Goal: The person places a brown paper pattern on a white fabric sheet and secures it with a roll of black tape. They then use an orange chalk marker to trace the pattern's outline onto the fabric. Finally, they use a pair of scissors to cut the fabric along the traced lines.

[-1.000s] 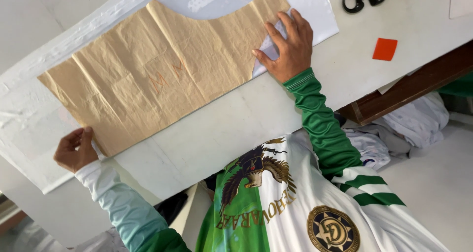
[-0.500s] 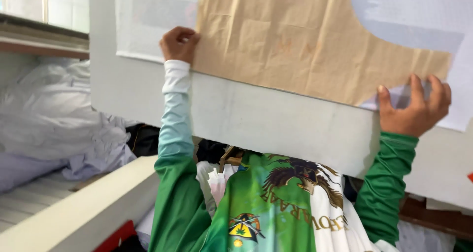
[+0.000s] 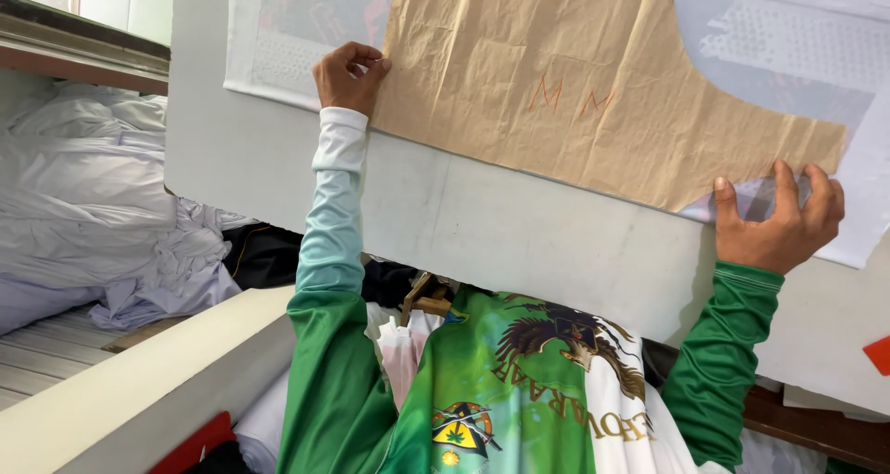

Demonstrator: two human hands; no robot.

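Change: the view sits closer than half a second ago; both hands keep their places on the pattern edge.
Pattern: a creased brown paper pattern [image 3: 575, 94] lies flat on white fabric [image 3: 278, 57] spread over the white table [image 3: 519, 224].
Left hand: left hand [image 3: 348, 75] pinches the pattern's left edge.
Right hand: right hand [image 3: 777, 224] presses the pattern's narrow right end, fingers spread.
Surroundings: heaped white cloth [image 3: 83, 205] left of the table; orange scrap [image 3: 879, 353] near its right edge.
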